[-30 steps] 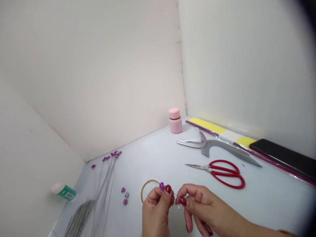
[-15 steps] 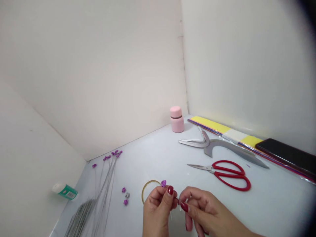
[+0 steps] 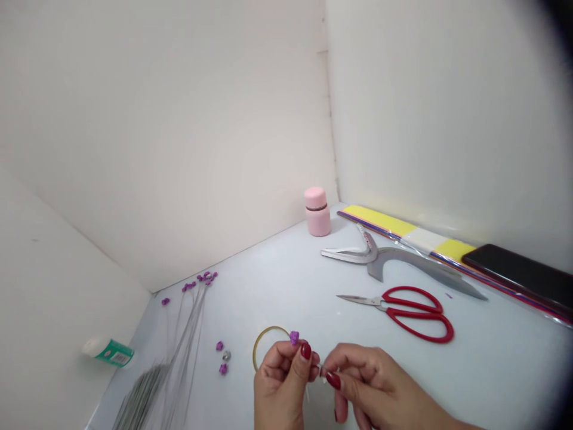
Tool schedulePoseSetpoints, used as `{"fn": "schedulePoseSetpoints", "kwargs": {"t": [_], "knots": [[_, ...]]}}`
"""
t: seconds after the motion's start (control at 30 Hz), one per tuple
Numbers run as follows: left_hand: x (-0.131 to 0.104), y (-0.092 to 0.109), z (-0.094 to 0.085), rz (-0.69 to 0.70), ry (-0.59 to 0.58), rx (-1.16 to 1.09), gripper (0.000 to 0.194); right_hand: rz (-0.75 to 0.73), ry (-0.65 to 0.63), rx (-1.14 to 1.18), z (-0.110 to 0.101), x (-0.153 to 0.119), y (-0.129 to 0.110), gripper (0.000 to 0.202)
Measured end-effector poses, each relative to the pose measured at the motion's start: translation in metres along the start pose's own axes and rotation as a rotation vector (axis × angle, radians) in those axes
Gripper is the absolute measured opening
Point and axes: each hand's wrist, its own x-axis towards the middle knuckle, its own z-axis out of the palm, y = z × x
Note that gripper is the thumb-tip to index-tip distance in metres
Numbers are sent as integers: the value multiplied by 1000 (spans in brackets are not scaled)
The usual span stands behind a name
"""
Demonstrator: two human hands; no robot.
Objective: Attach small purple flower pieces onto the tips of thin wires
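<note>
Pale counter (image 3: 277,280) carries: pink jar (image 3: 317,211), grey pliers (image 3: 394,263), red scissors (image 3: 403,309), black phone (image 3: 519,276) on coloured sheets (image 3: 380,221), gold ring (image 3: 262,346), loose purple beads (image 3: 220,357), wire bundle (image 3: 174,352), green-labelled bottle (image 3: 107,351).

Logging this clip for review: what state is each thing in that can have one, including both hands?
left hand: pinching a purple bead on a thin wire
right hand: fingertips pinched at the wire's other end
red scissors: shut, lying flat
pink bottle: upright, capped
green-labelled bottle: on its side
phone: screen dark
grey pliers: lying flat
</note>
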Motion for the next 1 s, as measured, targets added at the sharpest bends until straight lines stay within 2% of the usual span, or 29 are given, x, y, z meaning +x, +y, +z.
{"fn": "schedulePoseSetpoints", "kwargs": {"t": [0.13, 0.3, 0.43, 0.57, 0.77, 1.0], "knots": [[-1, -3, -1, 33, 36, 27, 27, 51, -40, 116, 10, -3, -1, 35], [-1, -3, 0, -31, 4, 42, 29, 86, -5, 183, 17, -4, -1, 36], [-1, -2, 2, 171, -16, 73, 28, 62, -52, 156, 10, -2, -2, 40], [-4, 0, 1, 376, 64, 145, 31, 47, -84, 118, 4, -2, -3, 44], [-9, 4, -1, 549, 171, 307, 14, 53, -68, 87, 6, -3, 0, 45], [-11, 8, -2, 637, 144, 361, 11, 59, -62, 63, 7, -3, -1, 43]]}}
